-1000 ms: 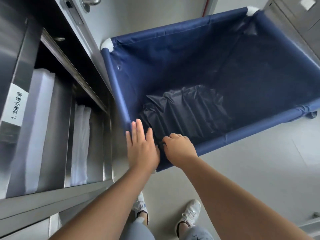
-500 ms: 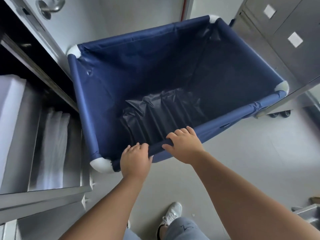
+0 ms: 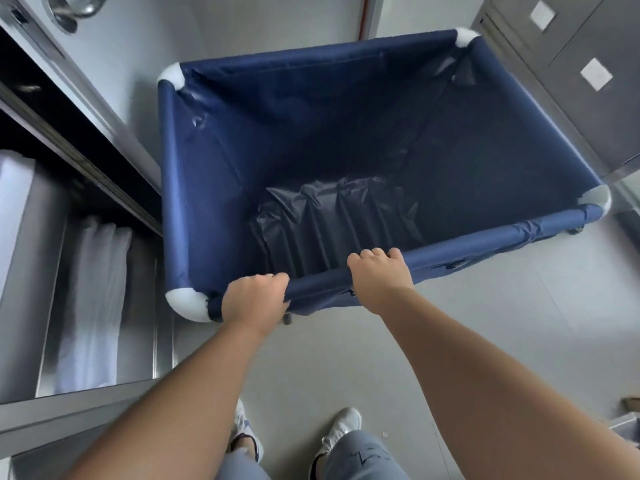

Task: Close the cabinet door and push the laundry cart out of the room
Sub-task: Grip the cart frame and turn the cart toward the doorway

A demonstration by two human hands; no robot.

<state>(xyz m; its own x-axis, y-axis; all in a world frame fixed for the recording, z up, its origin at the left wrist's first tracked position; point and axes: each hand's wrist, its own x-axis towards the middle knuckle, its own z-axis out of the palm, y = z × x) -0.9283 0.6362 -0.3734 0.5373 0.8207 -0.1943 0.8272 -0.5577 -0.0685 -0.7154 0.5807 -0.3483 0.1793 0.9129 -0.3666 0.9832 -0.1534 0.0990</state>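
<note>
A navy fabric laundry cart [image 3: 485, 242] with white corner joints fills the middle of the view. Crumpled dark plastic [image 3: 332, 220] lies at its bottom. My left hand [image 3: 254, 297] grips the near rail close to the left corner. My right hand [image 3: 379, 275] grips the same rail a little to the right. On the left stands a steel cabinet [image 3: 34, 410], its inside in view with white folded linen [image 3: 93, 299] on the shelves. Its door [image 3: 114, 84] with a round metal handle stands open beside the cart's left side.
More steel cabinets [image 3: 568, 64] with white labels line the right side, close to the cart's far right corner. Grey floor [image 3: 519, 323] spreads to the right of me. A grey box edge [image 3: 627, 427] shows at the lower right. My feet are below the cart.
My left hand went from flat and open to closed around the cart's near rail. Both hands moved along the rail, and the cart shifted away from the cabinet, showing its near left corner.
</note>
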